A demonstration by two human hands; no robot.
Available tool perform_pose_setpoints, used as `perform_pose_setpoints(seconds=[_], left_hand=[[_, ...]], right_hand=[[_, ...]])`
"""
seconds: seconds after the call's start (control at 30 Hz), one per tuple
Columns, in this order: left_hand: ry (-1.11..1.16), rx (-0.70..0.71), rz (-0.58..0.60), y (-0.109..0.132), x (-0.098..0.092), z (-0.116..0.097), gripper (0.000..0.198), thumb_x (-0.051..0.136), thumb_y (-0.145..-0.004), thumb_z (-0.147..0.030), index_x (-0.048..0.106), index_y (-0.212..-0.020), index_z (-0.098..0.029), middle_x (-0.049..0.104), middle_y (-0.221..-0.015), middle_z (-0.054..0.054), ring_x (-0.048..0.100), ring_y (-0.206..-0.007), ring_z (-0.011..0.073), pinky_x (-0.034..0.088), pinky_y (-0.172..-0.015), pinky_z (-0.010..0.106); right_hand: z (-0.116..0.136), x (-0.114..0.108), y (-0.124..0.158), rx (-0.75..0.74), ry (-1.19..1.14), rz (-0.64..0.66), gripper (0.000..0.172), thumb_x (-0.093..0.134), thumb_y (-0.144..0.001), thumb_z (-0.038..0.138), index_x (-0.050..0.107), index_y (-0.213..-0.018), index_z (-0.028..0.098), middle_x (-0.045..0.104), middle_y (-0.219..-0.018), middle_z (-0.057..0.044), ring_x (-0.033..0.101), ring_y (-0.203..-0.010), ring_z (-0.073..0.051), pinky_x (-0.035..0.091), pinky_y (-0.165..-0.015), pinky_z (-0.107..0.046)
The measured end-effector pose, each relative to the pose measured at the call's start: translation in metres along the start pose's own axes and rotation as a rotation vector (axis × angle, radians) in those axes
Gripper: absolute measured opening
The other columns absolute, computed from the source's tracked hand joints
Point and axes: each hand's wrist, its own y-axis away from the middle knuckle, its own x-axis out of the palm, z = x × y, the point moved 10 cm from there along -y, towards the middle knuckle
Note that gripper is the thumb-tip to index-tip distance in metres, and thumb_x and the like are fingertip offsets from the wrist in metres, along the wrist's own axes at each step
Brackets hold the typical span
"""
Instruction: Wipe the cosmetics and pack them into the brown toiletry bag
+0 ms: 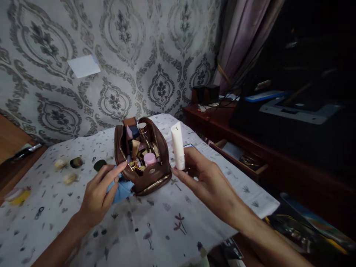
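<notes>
An unzipped brown cosmetic bag [151, 183] stands on the cloth-covered table. Inside it are a pink-lidded jar [150, 159], a silver-capped bottle [142, 128] and several small gold and dark cosmetics, partly hidden by the bag's walls. To the right of the bag, my right hand [205, 174] grips a white squeeze tube [178, 146] near its lower end, held upright with the cap down. My left hand [98, 194] has a light blue cloth [122, 191] between its fingers, and its index finger rests on the bag's left edge.
Several small jars [76, 162] and a dark green round item [100, 165] lie left of the bag. At the far left is a yellow and pink item [19, 195]. A red-brown desk with an open drawer [240, 157] stands on the right, near the patterned tablecloth's [155, 230] edge.
</notes>
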Motion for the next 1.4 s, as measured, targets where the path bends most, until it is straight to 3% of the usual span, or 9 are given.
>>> perform_pose_setpoints(seconds=[0.13,0.23,0.5,0.6,0.73,0.87,1.07,1.4], left_hand=[[0.018,-0.013,-0.010,0.002,0.001,0.002,0.050,0.044,-0.099,-0.009,0.048,-0.145,-0.028,0.061,-0.105,0.007,0.063,-0.086,0.0151,0.048,-0.067,0.022],[0.029,-0.012,0.001,0.003,0.002,0.003,0.049,0.043,-0.099,-0.010,0.048,-0.144,-0.027,0.060,-0.102,0.007,0.061,-0.081,0.0140,0.047,-0.064,0.022],[0.043,-0.012,0.001,0.008,0.006,0.008,0.052,0.042,-0.099,-0.009,0.044,-0.148,-0.029,0.058,-0.105,0.006,0.060,-0.086,0.0143,0.048,-0.069,0.022],[0.041,-0.015,0.005,0.009,0.006,0.009,0.052,0.042,-0.099,-0.009,0.045,-0.148,-0.029,0.058,-0.107,0.007,0.061,-0.087,0.0143,0.048,-0.070,0.022],[0.033,-0.006,-0.009,0.006,0.003,0.007,0.053,0.042,-0.098,-0.007,0.046,-0.147,-0.028,0.058,-0.103,0.007,0.061,-0.084,0.0145,0.048,-0.068,0.023],[0.033,0.011,-0.019,0.004,0.003,0.006,0.056,0.043,-0.097,-0.005,0.043,-0.148,-0.029,0.058,-0.101,0.007,0.059,-0.081,0.0151,0.046,-0.063,0.024],[0.036,0.009,-0.021,0.005,0.003,0.007,0.056,0.043,-0.097,-0.005,0.044,-0.147,-0.029,0.057,-0.103,0.007,0.058,-0.083,0.0147,0.047,-0.066,0.023],[0.061,-0.058,0.000,0.013,0.008,0.018,0.049,0.044,-0.098,-0.011,0.051,-0.143,-0.028,0.059,-0.107,0.008,0.062,-0.093,0.0152,0.050,-0.076,0.023]], right_hand=[[-0.001,-0.008,-0.010,0.023,0.125,-0.003,0.016,0.066,-0.087,0.029,0.052,-0.092,0.023,0.064,-0.073,0.003,0.056,-0.063,-0.013,0.042,-0.056,-0.023],[0.004,-0.014,-0.019,-0.019,0.179,-0.012,0.015,0.065,-0.087,0.032,0.053,-0.088,0.023,0.065,-0.074,0.002,0.058,-0.065,-0.013,0.041,-0.054,-0.023],[0.029,-0.026,-0.040,-0.168,0.229,-0.057,0.016,0.062,-0.091,0.032,0.072,-0.096,0.021,0.075,-0.085,-0.002,0.066,-0.070,-0.015,0.048,-0.061,-0.024],[0.037,-0.025,-0.045,-0.210,0.230,-0.068,0.017,0.061,-0.091,0.032,0.072,-0.098,0.021,0.076,-0.089,-0.004,0.068,-0.075,-0.017,0.050,-0.067,-0.026],[0.036,-0.025,-0.052,-0.180,0.225,-0.107,0.014,0.067,-0.086,0.033,0.067,-0.093,0.020,0.070,-0.078,-0.002,0.062,-0.068,-0.015,0.045,-0.058,-0.025],[0.039,-0.014,-0.063,-0.179,0.214,-0.073,0.013,0.068,-0.085,0.033,0.062,-0.085,0.021,0.063,-0.072,0.000,0.054,-0.062,-0.013,0.041,-0.055,-0.024],[0.055,0.010,-0.085,-0.253,0.231,0.009,0.007,0.068,-0.084,0.025,0.066,-0.087,0.020,0.064,-0.071,0.002,0.052,-0.061,-0.012,0.039,-0.060,-0.024],[0.066,0.054,-0.115,-0.325,0.305,0.153,0.013,0.063,-0.088,0.017,0.072,-0.097,0.017,0.069,-0.080,-0.001,0.060,-0.073,-0.014,0.040,-0.071,-0.025]])
